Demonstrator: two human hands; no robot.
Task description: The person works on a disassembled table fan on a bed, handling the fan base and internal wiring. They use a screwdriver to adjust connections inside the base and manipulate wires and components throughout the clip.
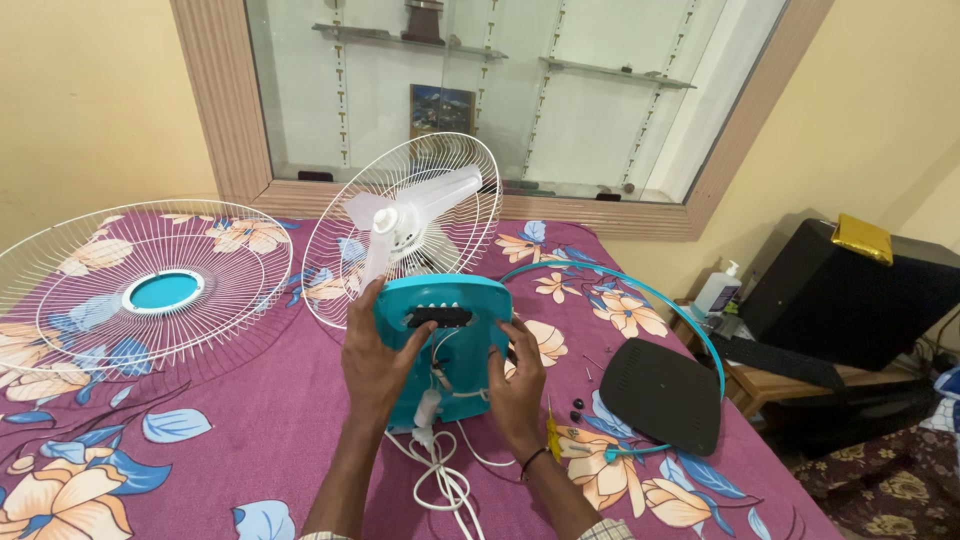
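Observation:
A turquoise fan base [447,345] stands tipped up on the floral bedspread [230,420], its underside with a dark slot and loose wires facing me. My left hand [373,360] grips its left edge, thumb near the slot. My right hand [515,385] holds its right edge. Behind the base are the white fan blades [412,213] inside the rear wire guard [400,225]. A white power cord [440,480] coils below the base between my forearms.
The front wire guard with a turquoise centre [140,290] lies at left. A turquoise rim ring [640,290], a black base cover [665,392], a yellow screwdriver [552,435] and small black screws [577,408] lie at right. A black box and a side table stand beyond the bed's right edge.

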